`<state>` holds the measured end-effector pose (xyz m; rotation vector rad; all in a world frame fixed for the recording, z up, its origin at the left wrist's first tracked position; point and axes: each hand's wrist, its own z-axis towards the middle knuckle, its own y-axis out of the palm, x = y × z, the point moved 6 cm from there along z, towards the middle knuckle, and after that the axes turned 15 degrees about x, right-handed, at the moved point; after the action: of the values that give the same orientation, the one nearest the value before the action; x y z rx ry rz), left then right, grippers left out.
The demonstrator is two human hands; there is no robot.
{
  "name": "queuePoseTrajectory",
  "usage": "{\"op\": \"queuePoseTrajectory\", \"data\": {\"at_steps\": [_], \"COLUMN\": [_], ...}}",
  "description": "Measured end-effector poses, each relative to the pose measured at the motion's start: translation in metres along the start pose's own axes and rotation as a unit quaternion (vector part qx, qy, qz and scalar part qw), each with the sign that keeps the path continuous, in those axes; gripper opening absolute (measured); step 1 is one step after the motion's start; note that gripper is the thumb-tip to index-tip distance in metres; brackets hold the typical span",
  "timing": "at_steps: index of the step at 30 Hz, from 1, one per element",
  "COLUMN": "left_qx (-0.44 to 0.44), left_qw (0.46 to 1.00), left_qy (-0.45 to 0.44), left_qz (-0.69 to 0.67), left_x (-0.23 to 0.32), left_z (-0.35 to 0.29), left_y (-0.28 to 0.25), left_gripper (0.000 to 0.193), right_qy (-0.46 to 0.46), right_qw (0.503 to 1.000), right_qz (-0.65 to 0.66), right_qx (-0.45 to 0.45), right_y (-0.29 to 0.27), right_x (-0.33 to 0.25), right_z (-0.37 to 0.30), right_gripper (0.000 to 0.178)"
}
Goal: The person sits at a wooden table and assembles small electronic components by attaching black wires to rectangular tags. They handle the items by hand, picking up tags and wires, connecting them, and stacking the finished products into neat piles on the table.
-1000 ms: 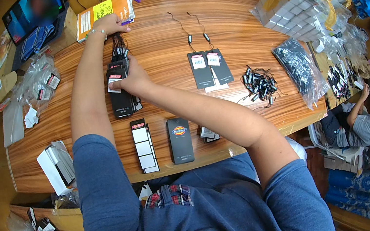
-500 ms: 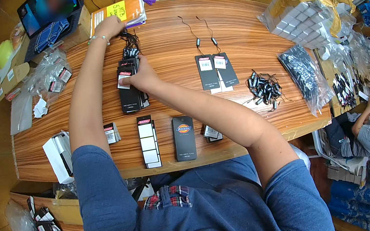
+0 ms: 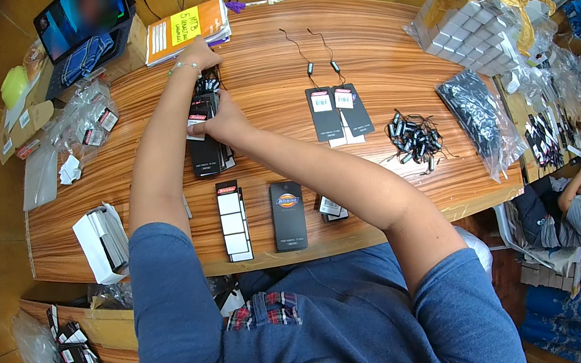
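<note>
My right hand (image 3: 225, 120) grips black rectangular card tags (image 3: 205, 156); my left hand (image 3: 203, 54) (grip unclear) is by thin black cords (image 3: 211, 76).

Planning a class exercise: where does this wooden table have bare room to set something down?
Bare wood lies between the right hand and the two strung tags, and between those tags and the bag of white boxes. Crowded: the tag stack, with the left hand at its far end; the right side, with cord pile and dark plastic-wrapped bundle.
</note>
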<state>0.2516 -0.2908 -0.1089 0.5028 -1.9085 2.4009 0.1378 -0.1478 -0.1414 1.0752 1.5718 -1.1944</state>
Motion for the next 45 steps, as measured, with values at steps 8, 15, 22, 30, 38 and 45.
{"op": "queuePoseTrajectory", "data": {"at_steps": [8,15,22,30,38,45], "left_qx": [0.077,0.052,0.142,0.128,0.081,0.116], "left_qw": [0.993,0.986,0.932,0.932,0.972,0.966], "left_qy": [0.044,0.022,-0.03,-0.126,-0.103,-0.115], "left_qz": [-0.084,-0.159,-0.332,-0.316,-0.196,-0.201], "left_x": [-0.002,-0.01,-0.023,-0.019,0.015,0.021], "left_z": [-0.001,-0.012,-0.082,-0.205,-0.262,-0.257], "left_y": [-0.006,-0.055,-0.089,-0.1,-0.086,-0.075], "left_gripper": [0.045,0.049,0.044,0.055,0.095,0.1], "right_qy": [-0.023,-0.063,-0.046,-0.01,0.032,0.093], "right_qw": [0.999,0.998,0.996,0.998,0.998,0.98], "right_qz": [-0.026,0.017,0.077,0.054,0.051,0.164], "right_qx": [0.015,0.02,-0.01,-0.023,-0.032,-0.057], "right_y": [-0.004,0.005,0.005,-0.003,-0.005,-0.018], "right_x": [-0.004,0.012,0.01,-0.008,-0.013,-0.036], "right_z": [-0.001,0.014,0.022,0.003,0.009,-0.016], "right_gripper": [0.093,0.087,0.062,0.09,0.09,0.068]}}
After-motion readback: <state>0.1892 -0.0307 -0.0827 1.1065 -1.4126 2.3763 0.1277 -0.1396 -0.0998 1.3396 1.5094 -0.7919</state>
